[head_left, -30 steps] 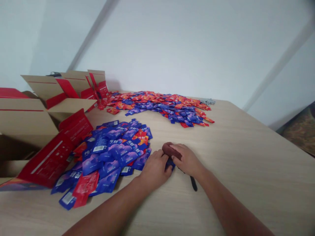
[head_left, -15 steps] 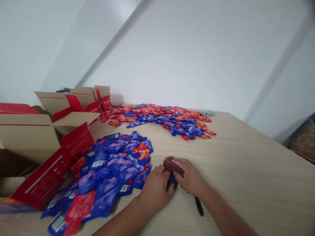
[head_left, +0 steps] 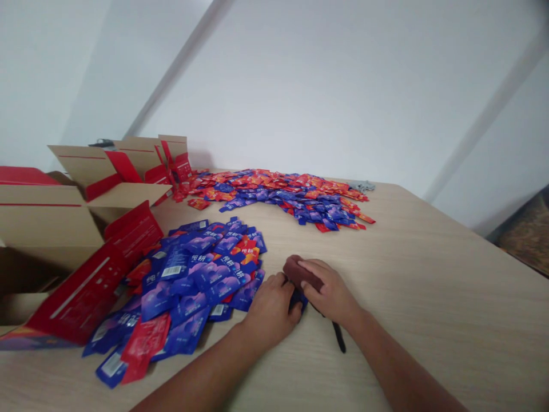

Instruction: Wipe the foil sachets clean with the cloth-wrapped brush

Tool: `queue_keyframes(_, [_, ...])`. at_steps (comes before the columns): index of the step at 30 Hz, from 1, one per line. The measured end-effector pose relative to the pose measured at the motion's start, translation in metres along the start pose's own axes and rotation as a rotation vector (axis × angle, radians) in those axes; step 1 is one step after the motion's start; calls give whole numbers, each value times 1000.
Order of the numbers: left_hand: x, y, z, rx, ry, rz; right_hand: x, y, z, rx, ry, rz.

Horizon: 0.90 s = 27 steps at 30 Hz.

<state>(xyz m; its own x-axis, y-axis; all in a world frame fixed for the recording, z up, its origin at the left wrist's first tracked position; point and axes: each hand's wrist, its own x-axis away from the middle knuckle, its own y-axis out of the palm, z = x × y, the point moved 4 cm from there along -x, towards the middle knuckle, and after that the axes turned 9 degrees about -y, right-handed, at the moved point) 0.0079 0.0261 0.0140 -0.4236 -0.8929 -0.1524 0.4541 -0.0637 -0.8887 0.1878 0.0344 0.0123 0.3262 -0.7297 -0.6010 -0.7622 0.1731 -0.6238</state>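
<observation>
Near the table's middle, my right hand (head_left: 328, 289) is closed around a folded maroon cloth (head_left: 294, 269) and presses it down. Beneath the cloth, between my hands, part of a dark blue sachet (head_left: 299, 298) shows; most of it is hidden. My left hand (head_left: 273, 306) has curled fingers on the sachet's left side, with fingertips against the cloth. A thin black strip (head_left: 338, 336), perhaps a strap or handle, sticks out below my right wrist; its upper end is hidden. Left of my hands lies a heap of blue and red sachets (head_left: 201, 280).
Open cardboard boxes with red flaps (head_left: 92, 286) stand along the left. A wide pile of red and blue sachets (head_left: 283, 194) lies at the back by the wall (head_left: 321, 86). A grey cloth (head_left: 361, 186) sits at that pile's right end.
The view has tipped slightly downward, so everything sits higher in the picture. Both hands keep nearly the same hold, with the cloth shifted only a little. The black strip has swung slightly left.
</observation>
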Motion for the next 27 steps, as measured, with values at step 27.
queue_keyframes(27, [-2,0,2,-9,32,14,1,6,9,45,68,-111])
